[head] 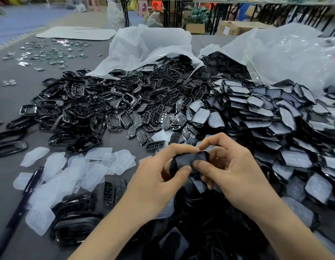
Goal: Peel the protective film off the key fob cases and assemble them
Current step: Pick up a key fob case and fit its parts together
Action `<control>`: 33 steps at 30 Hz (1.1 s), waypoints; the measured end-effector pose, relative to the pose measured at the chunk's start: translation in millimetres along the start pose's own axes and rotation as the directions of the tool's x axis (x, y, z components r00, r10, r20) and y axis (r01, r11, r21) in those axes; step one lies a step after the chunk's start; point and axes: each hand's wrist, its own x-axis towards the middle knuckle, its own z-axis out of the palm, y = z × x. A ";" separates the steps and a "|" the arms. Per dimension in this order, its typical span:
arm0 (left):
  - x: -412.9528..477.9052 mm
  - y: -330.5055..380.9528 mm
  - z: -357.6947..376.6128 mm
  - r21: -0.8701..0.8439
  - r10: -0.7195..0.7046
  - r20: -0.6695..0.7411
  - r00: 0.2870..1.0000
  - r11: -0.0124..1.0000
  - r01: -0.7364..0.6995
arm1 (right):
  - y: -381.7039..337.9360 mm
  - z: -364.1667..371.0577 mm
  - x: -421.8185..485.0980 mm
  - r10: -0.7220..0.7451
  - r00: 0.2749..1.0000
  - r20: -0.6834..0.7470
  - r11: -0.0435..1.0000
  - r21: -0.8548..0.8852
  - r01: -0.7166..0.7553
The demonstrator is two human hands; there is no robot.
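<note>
Black case (191, 160) pinched between left hand (157, 177) and right hand (230, 166) above the tabletop (11, 91), peeled films (69, 171) at left, film-covered cases (275, 117) heaped right

Grey table (14, 102) under case parts (125, 102)

Held key fob case (190, 160) mostly covered; pen (33, 182) blurred.

Bare grey tabletop (14, 102) opens at the far left; heaped black plastic case parts (163, 94) crowd the centre and right.
</note>
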 end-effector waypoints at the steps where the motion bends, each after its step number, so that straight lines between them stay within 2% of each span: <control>1: -0.7 0.5 -0.5 0.022 0.021 0.007 1.000 1.000 -0.022 | -0.2 -1.1 -0.4 0.022 1.000 -0.003 0.999 0.033 -0.022; 5: -0.5 4.0 -2.4 0.174 0.160 0.015 0.987 0.972 -0.160 | -2.4 -10.9 1.1 0.167 0.985 -0.045 0.965 0.213 -0.154; 8: 1.4 5.7 -2.5 0.394 0.353 -0.025 0.935 0.863 -0.315 | -7.3 -16.3 1.9 0.302 0.952 0.055 0.860 0.415 -0.297; 10: 1.8 6.1 -1.7 0.409 0.427 -0.067 0.902 0.836 -0.365 | -10.1 -17.3 1.9 0.342 0.929 0.140 0.809 0.459 -0.367; 12: 2.4 8.4 -0.9 0.318 0.428 -0.037 0.903 0.861 -0.396 | -10.0 -18.0 2.8 0.354 0.915 0.192 0.767 0.501 -0.401; 14: 1.8 12.5 0.0 0.182 0.320 -0.026 0.947 0.933 -0.310 | -9.3 -18.2 3.5 0.350 0.912 0.213 0.742 0.531 -0.408; 16: 0.3 16.0 1.6 -0.062 0.097 -0.073 0.993 0.993 -0.102 | -8.7 -19.3 4.3 0.333 0.918 0.217 0.736 0.549 -0.396; 18: 1.4 16.3 3.0 -0.353 -0.107 -0.093 0.990 0.933 0.068 | -9.0 -20.0 4.0 0.310 0.925 0.221 0.721 0.580 -0.380; 20: 2.3 15.5 3.5 -0.529 -0.217 -0.093 0.972 0.837 0.137 | -10.0 -18.5 3.2 0.284 0.935 0.214 0.714 0.603 -0.355; 25: 2.9 20.0 2.7 -0.671 -0.319 -0.002 0.948 0.703 0.236 | -9.0 -10.3 1.9 0.246 0.954 0.171 0.710 0.638 -0.297; 33: 2.5 25.6 2.9 -0.731 -0.373 0.030 0.927 0.625 0.275 | -5.5 -7.5 2.2 0.166 0.966 0.196 0.709 0.657 -0.255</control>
